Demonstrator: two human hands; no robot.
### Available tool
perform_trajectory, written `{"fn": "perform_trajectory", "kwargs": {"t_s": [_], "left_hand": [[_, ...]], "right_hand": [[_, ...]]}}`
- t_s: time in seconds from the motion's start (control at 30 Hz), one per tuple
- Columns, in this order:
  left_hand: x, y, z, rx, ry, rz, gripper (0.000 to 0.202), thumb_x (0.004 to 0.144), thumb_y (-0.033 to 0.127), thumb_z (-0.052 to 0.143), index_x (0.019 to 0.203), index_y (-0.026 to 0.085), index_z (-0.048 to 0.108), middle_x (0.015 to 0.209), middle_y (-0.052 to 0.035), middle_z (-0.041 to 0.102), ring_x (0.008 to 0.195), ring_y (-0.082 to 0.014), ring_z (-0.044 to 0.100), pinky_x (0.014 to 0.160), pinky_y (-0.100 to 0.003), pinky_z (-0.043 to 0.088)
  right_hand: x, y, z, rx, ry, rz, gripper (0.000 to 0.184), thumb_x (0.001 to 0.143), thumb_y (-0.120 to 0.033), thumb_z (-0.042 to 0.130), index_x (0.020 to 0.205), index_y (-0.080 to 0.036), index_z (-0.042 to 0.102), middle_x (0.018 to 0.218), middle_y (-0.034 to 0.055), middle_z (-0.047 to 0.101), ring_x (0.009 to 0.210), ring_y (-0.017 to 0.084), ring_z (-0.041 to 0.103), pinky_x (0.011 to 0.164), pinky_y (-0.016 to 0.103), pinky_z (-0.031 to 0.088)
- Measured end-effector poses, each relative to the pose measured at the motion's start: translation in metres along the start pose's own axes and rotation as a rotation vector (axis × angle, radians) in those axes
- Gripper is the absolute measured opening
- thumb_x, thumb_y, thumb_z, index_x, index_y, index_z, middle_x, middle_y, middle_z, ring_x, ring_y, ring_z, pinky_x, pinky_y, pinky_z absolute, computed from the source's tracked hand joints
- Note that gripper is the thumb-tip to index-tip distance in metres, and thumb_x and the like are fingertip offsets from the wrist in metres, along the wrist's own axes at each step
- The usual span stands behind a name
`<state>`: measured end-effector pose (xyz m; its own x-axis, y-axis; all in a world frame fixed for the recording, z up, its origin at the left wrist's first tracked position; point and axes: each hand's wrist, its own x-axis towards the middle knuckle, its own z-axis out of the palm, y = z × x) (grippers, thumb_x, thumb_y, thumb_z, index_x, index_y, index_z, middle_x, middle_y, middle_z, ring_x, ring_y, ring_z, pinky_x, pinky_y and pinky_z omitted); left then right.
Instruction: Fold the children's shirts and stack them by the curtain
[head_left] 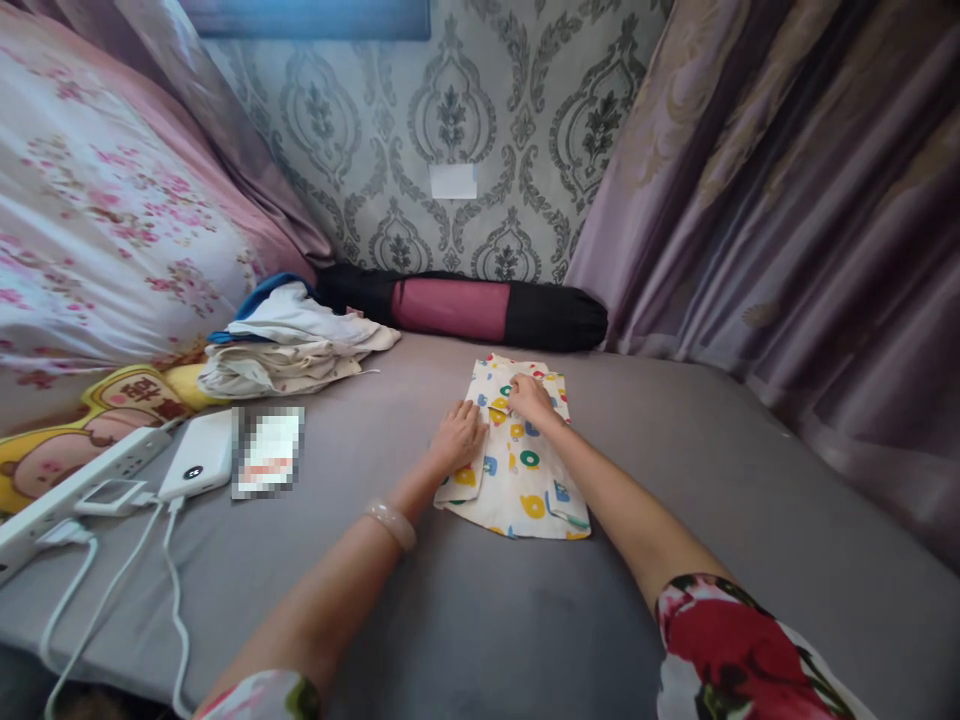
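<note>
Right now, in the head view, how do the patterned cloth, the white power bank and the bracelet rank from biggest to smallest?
1. patterned cloth
2. white power bank
3. bracelet, clearly smallest

A cloth [517,475] lay on the bed [465,620] under the left hand [459,437] and right hand [531,398], with a bag [465,310] at its 12 o'clock along the wall [510,130], clothes [292,335] at 10, a power bank [202,445] and power strip [135,452] at 9, a curtain [772,220] at 2.

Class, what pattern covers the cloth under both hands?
The cloth is cream with yellow, blue, green and red motifs; head view.
</note>
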<state>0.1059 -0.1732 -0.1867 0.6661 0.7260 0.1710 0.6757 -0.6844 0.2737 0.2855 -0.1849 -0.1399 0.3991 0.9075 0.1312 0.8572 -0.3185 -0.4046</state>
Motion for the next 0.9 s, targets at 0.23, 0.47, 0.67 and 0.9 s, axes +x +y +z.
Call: {"fn": "perform_trajectory", "kwargs": {"t_s": [0.23,0.47,0.67,0.9], "left_hand": [[0.008,-0.005,-0.007,0.065,-0.062,0.066,0.043,0.099,0.041,0.026,0.122,0.017,0.053,0.135,-0.0129,0.053,0.128,-0.0261,0.045,0.109,-0.047,0.028],[0.067,-0.023,-0.022,0.051,-0.128,0.031,0.031,0.093,0.020,0.037,0.113,0.018,0.060,0.122,-0.0108,0.061,0.116,-0.0266,0.054,0.099,-0.044,0.039],[0.114,-0.036,-0.007,0.007,-0.097,0.007,0.037,0.086,0.011,0.044,0.120,0.019,0.056,0.137,-0.0090,0.052,0.128,-0.0266,0.044,0.101,-0.043,0.041],[0.149,-0.052,0.009,-0.071,-0.127,0.063,0.044,0.084,0.016,0.046,0.127,0.019,0.054,0.142,-0.0103,0.048,0.134,-0.0292,0.038,0.108,-0.048,0.035]], "right_hand": [[0.038,0.013,0.015,-0.153,-0.014,0.103,0.037,0.087,-0.015,0.044,0.119,-0.017,0.063,0.122,0.0124,0.062,0.118,0.026,0.051,0.091,0.032,0.040],[0.060,0.029,0.014,-0.198,-0.073,0.126,0.034,0.088,-0.030,0.050,0.117,-0.020,0.065,0.127,0.0116,0.059,0.122,0.029,0.047,0.098,0.039,0.036],[0.067,0.037,0.013,-0.243,-0.153,0.149,0.043,0.083,-0.043,0.056,0.118,-0.020,0.064,0.131,0.0140,0.056,0.126,0.031,0.044,0.099,0.040,0.034],[0.079,0.039,0.007,-0.169,-0.232,0.167,0.029,0.073,-0.036,0.065,0.099,-0.023,0.069,0.112,0.0059,0.068,0.107,0.024,0.059,0.089,0.033,0.040]]}}
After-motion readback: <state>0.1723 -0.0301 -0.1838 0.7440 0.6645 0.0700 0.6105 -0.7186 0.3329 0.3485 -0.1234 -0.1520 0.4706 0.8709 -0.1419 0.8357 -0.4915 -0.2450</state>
